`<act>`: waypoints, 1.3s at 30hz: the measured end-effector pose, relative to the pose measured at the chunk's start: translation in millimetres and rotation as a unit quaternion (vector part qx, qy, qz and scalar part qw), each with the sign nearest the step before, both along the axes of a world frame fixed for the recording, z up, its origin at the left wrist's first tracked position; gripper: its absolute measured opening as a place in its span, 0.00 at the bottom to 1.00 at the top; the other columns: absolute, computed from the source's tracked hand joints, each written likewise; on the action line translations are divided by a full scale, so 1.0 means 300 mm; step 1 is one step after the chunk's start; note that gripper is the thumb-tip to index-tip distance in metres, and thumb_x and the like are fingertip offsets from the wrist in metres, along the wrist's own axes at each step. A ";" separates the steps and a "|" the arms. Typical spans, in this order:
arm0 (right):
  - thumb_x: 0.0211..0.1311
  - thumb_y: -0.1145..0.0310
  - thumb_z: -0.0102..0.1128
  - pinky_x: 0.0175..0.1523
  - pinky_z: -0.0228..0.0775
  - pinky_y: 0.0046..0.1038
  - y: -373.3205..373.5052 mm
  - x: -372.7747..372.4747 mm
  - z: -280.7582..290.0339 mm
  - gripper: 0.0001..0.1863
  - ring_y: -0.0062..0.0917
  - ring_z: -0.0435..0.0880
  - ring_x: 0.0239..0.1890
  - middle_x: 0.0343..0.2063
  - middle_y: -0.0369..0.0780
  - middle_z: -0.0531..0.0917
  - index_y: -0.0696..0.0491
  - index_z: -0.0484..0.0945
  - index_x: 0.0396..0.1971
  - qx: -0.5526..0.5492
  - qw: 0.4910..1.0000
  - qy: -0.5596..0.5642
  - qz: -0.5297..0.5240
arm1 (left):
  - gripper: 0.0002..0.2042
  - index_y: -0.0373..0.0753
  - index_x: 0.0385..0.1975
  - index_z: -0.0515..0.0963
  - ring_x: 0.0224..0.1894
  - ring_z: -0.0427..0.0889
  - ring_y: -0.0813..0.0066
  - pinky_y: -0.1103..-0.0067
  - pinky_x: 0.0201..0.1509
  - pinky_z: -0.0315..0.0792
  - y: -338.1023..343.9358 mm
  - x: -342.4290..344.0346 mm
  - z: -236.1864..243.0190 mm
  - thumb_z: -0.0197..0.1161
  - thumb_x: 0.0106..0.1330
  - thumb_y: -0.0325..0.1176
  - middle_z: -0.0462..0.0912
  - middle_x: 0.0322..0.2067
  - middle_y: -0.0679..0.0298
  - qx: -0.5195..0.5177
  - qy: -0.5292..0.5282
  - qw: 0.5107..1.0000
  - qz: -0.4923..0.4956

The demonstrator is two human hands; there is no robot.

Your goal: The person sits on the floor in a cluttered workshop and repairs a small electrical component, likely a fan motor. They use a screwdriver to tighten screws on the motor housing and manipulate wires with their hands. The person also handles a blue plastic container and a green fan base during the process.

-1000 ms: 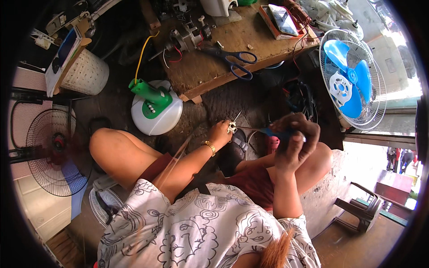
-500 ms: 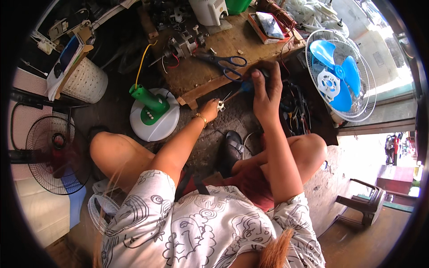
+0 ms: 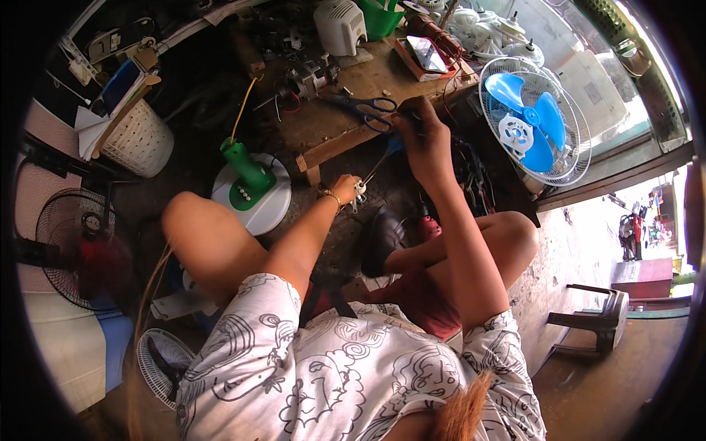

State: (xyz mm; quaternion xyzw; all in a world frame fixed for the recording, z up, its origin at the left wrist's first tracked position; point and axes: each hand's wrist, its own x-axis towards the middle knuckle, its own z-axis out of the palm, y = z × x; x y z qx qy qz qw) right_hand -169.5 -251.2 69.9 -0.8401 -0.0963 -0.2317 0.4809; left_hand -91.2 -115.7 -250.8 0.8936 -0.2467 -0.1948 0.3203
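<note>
My left hand [image 3: 342, 189] is closed on a small white fitting [image 3: 359, 191], held low beside the white-and-green fan base [image 3: 268, 215]. My right hand [image 3: 425, 143] is raised to the right, its fingers wrapped round a blue-handled screwdriver [image 3: 393, 145]. The thin shaft slants down to the fitting; whether its tip touches is too small to tell. Just beyond my right hand, dark scissors [image 3: 371, 106] lie on the wooden bench [image 3: 312, 125].
A motor [image 3: 301, 79] sits on the bench. A blue-bladed fan [image 3: 529, 117] stands right; a black fan [image 3: 70, 253] stands left. Around me are a woven basket [image 3: 136, 143], dark wires [image 3: 474, 176], a pink object [image 3: 430, 228] and a dark stool [image 3: 599, 320].
My left hand has moved away from my body, up and leftward in the picture with the fitting. My right hand has risen farther forward with the screwdriver, which now slants more steeply down.
</note>
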 end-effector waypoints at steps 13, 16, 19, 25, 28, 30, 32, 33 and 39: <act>0.61 0.70 0.58 0.38 0.71 0.29 0.013 -0.051 -0.035 0.08 0.38 0.82 0.30 0.26 0.47 0.81 0.58 0.73 0.37 0.017 1.000 -0.022 0.000 | 0.14 0.47 0.45 0.79 0.51 0.76 0.61 0.68 0.53 0.72 0.025 -0.077 0.132 0.63 0.57 0.34 0.79 0.44 0.62 0.130 -0.078 0.988 0.035; 0.63 0.67 0.57 0.33 0.69 0.30 0.001 -0.010 -0.074 0.09 0.41 0.75 0.23 0.21 0.45 0.76 0.59 0.74 0.34 0.053 0.996 -0.063 0.031 | 0.14 0.47 0.44 0.80 0.49 0.77 0.61 0.68 0.53 0.72 0.022 -0.064 0.123 0.62 0.57 0.31 0.79 0.43 0.62 0.116 -0.110 0.987 0.028; 0.64 0.66 0.56 0.30 0.66 0.29 0.016 0.071 -0.085 0.10 0.34 0.69 0.19 0.18 0.43 0.72 0.60 0.74 0.32 0.101 0.982 -0.157 0.027 | 0.14 0.46 0.43 0.81 0.47 0.78 0.61 0.68 0.53 0.72 0.019 -0.060 0.110 0.64 0.55 0.29 0.80 0.41 0.61 0.108 -0.114 0.987 0.020; 0.66 0.67 0.53 0.30 0.65 0.25 0.065 0.166 -0.099 0.10 0.19 0.69 0.23 0.19 0.37 0.73 0.60 0.72 0.31 0.297 0.951 -0.084 -0.010 | 0.09 0.47 0.36 0.82 0.44 0.80 0.58 0.64 0.49 0.73 0.022 -0.029 0.101 0.59 0.57 0.30 0.81 0.38 0.60 0.079 -0.155 0.985 -0.003; 0.66 0.68 0.53 0.32 0.67 0.25 0.033 0.206 -0.126 0.09 0.24 0.74 0.25 0.23 0.39 0.75 0.60 0.71 0.34 0.237 0.970 -0.054 0.016 | 0.07 0.47 0.34 0.81 0.45 0.79 0.57 0.61 0.48 0.72 0.033 -0.028 0.129 0.61 0.56 0.31 0.81 0.38 0.61 0.137 -0.138 0.980 -0.042; 0.67 0.63 0.52 0.32 0.69 0.25 0.006 0.187 -0.124 0.12 0.23 0.77 0.26 0.26 0.36 0.75 0.57 0.69 0.38 0.131 0.991 -0.006 0.027 | 0.12 0.45 0.36 0.80 0.45 0.79 0.58 0.61 0.47 0.71 0.062 -0.043 0.162 0.67 0.51 0.34 0.80 0.40 0.60 0.159 -0.113 0.979 -0.057; 0.63 0.63 0.55 0.39 0.69 0.36 0.014 0.141 -0.063 0.13 0.37 0.78 0.39 0.34 0.43 0.77 0.57 0.69 0.41 -0.090 0.994 -0.052 -0.024 | 0.18 0.37 0.39 0.78 0.44 0.79 0.57 0.66 0.49 0.72 0.110 -0.054 0.274 0.70 0.48 0.35 0.79 0.39 0.58 -0.033 -0.104 0.993 -0.054; 0.61 0.63 0.55 0.43 0.67 0.41 -0.010 0.113 -0.036 0.14 0.41 0.74 0.44 0.40 0.46 0.75 0.56 0.69 0.42 -0.133 0.991 -0.022 -0.013 | 0.21 0.35 0.44 0.74 0.41 0.80 0.59 0.68 0.48 0.72 0.070 -0.075 0.434 0.69 0.50 0.32 0.79 0.37 0.57 -0.103 -0.017 0.994 -0.015; 0.60 0.62 0.56 0.58 0.59 0.46 -0.103 0.090 0.072 0.20 0.46 0.66 0.55 0.53 0.49 0.67 0.49 0.69 0.52 -0.277 0.956 0.038 0.092 | 0.28 0.37 0.55 0.65 0.47 0.74 0.67 0.71 0.49 0.70 -0.013 -0.084 0.837 0.68 0.55 0.36 0.73 0.46 0.60 -0.351 -0.245 0.902 0.061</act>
